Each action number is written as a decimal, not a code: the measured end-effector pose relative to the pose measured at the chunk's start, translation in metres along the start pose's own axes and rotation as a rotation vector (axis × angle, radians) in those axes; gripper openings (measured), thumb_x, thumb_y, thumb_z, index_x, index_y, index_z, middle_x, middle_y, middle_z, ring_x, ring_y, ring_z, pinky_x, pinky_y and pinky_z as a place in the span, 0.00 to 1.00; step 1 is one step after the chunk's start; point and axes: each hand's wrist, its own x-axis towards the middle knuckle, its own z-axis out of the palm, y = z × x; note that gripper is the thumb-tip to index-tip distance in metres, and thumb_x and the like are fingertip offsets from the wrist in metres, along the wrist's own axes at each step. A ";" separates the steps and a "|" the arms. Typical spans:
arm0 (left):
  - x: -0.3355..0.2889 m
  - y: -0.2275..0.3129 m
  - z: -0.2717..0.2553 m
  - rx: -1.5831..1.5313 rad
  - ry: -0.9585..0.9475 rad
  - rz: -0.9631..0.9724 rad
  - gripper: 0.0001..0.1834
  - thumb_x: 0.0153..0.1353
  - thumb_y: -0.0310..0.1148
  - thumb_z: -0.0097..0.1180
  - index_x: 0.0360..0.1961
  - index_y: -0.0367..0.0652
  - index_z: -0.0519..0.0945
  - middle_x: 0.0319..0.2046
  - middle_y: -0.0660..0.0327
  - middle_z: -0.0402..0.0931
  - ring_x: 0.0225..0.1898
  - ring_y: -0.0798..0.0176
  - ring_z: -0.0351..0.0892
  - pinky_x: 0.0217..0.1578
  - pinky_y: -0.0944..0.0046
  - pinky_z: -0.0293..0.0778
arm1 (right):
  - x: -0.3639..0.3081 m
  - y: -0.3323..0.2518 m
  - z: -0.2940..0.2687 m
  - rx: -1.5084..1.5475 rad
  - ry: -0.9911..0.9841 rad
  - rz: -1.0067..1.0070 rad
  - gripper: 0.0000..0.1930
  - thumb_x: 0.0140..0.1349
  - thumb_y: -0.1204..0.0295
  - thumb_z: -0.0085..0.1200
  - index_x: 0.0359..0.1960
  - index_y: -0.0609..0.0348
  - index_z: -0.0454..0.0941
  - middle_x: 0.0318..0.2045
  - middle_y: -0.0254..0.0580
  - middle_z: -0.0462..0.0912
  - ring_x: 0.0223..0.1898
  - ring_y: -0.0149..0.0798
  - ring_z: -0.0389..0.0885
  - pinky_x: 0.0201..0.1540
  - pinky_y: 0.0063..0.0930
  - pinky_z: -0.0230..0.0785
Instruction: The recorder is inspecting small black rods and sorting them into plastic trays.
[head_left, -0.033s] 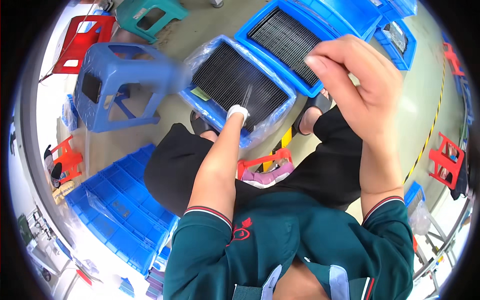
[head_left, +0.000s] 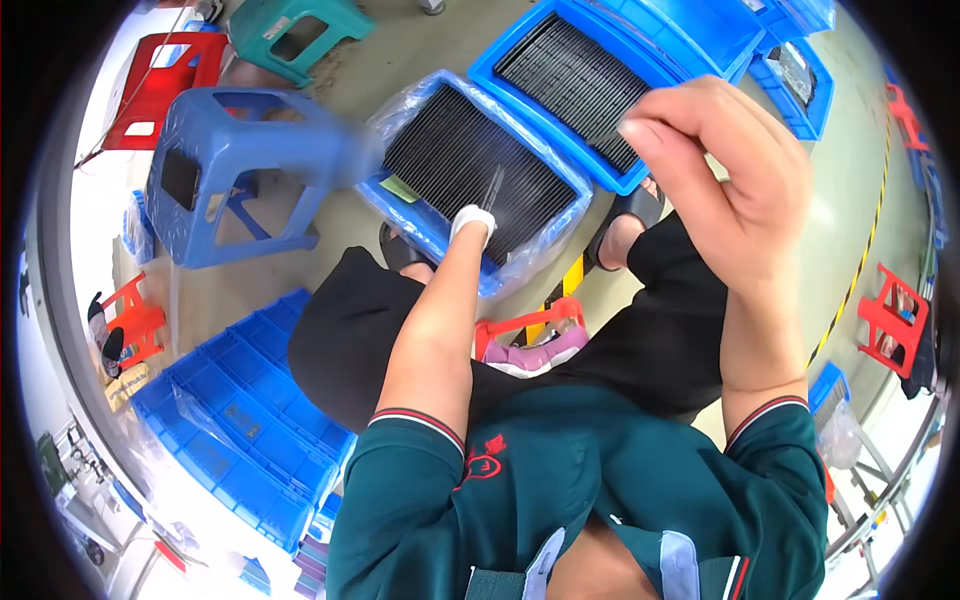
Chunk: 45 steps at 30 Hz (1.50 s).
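Observation:
My left hand [head_left: 472, 222], in a white glove, reaches down into a blue crate [head_left: 425, 225] lined with clear plastic and packed with rows of thin dark plates [head_left: 450, 150]. Its fingers pinch one thin plate [head_left: 493, 188] that stands up out of the rows. My right hand [head_left: 730, 180] is bare and raised close to the camera, thumb and forefinger pressed together; I see nothing between them. Behind it lies a second blue crate [head_left: 520, 45] filled with the same dark plates.
A blue stool [head_left: 230, 170], a red stool [head_left: 160, 80] and a green stool [head_left: 300, 30] stand at the upper left. Empty blue crates [head_left: 250, 420] are stacked at the lower left. Another red stool [head_left: 895, 320] and yellow-black floor tape [head_left: 860, 270] are at the right.

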 end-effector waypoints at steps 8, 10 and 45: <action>-0.017 0.076 -0.029 0.186 0.245 0.004 0.16 0.59 0.35 0.51 0.49 0.50 0.78 0.51 0.57 0.77 0.53 0.57 0.77 0.48 0.56 0.75 | -0.001 0.012 -0.007 -0.104 0.020 -0.027 0.06 0.47 0.84 0.57 0.29 0.69 0.76 0.24 0.47 0.78 0.24 0.38 0.74 0.26 0.23 0.64; -0.016 0.087 -0.024 0.278 0.319 0.020 0.14 0.61 0.36 0.48 0.47 0.51 0.78 0.47 0.58 0.79 0.50 0.56 0.79 0.45 0.56 0.75 | -0.001 0.017 -0.008 -0.086 0.024 -0.053 0.07 0.47 0.84 0.57 0.30 0.71 0.76 0.24 0.49 0.77 0.24 0.39 0.74 0.26 0.24 0.64; -0.017 0.044 0.021 0.391 0.847 0.457 0.14 0.59 0.36 0.47 0.46 0.62 0.77 0.35 0.65 0.73 0.40 0.58 0.73 0.37 0.55 0.70 | 0.001 0.017 0.003 -0.140 -0.095 -0.044 0.07 0.49 0.83 0.57 0.31 0.72 0.77 0.26 0.52 0.78 0.24 0.39 0.75 0.26 0.23 0.64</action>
